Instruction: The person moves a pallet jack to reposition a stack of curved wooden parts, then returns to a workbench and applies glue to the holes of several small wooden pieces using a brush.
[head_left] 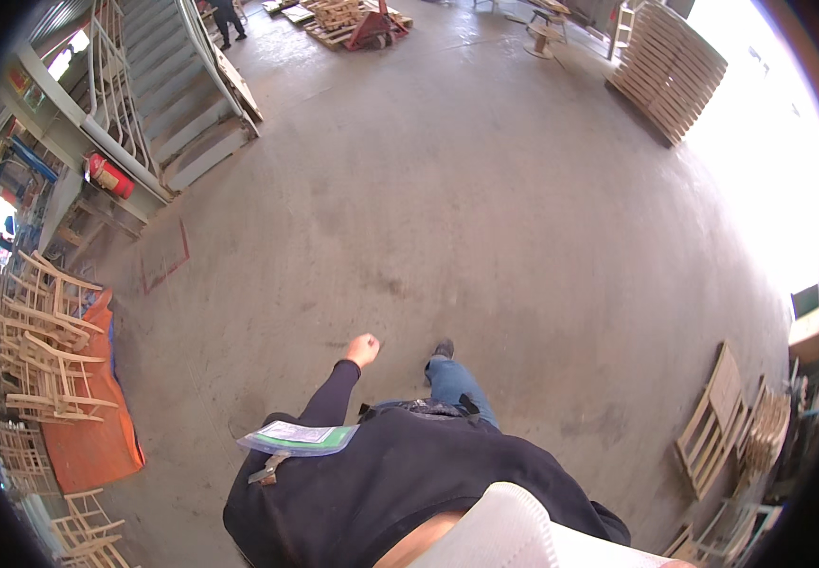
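Note:
My left hand (pixel 364 350) swings forward above the bare concrete floor, its fingers curled into a loose fist. Nothing shows sticking out of it. My right hand is not visible; the right arm is lost behind my dark top and a white sheet-like piece (pixel 514 530) at the lower edge, close to the camera. I cannot make out what that white piece is. A badge in a green-edged clear sleeve (pixel 301 436) is clipped to my chest on the left. One leg in blue jeans (pixel 460 383) reaches forward in a dark shoe.
A grey metal staircase (pixel 182 114) and a red fire extinguisher (pixel 109 176) are at the far left. Stacked wooden chair frames (pixel 50 350) stand by an orange sheet (pixel 97 431). Pallets (pixel 670 71) tower at far right; another pallet (pixel 715 421) leans nearer. A red pallet jack (pixel 376 28) and a person (pixel 228 19) are far ahead.

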Tool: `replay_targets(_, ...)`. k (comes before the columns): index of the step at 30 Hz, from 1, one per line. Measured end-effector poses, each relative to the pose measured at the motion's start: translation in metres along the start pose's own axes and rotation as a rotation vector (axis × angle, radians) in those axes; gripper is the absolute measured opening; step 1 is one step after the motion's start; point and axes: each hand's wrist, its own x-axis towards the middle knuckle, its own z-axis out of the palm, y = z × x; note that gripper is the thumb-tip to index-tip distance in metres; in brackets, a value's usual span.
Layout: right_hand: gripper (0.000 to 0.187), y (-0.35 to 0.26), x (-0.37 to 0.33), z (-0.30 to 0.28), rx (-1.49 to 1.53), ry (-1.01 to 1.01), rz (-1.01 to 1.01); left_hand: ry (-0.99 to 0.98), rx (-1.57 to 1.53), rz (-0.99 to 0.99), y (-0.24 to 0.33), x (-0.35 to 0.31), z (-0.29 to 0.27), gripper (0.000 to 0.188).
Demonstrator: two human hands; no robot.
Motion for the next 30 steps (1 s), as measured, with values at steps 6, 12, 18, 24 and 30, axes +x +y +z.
replay_targets(6, 0.023, -0.221, 0.129, -0.133, -0.029, -0.12, -0.131, -0.22, 0.075, -0.448, 0.038, 0.053, -0.014, 0.022)
replay_targets(12, 0.031, -0.46, 0.273, -0.249, -0.068, 0.149, -0.512, -0.275, 0.092, -0.636, 0.062, 0.172, -0.011, 0.023)
replay_targets(18, 0.03, -0.583, 0.363, -0.316, -0.045, 0.082, -0.365, -0.362, 0.193, -0.476, 0.127, 0.39, -0.014, 0.028)
replay_targets(24, 0.023, -0.659, 0.422, -0.355, 0.221, -0.033, -0.251, -0.038, 0.139, 0.038, 0.325, 0.629, -0.08, 0.025)
replay_targets(30, 0.026, -0.727, 0.502, -0.383, -0.075, -0.063, -0.247, 0.033, 0.043, 0.106, 0.444, 0.819, -0.109, 0.028)
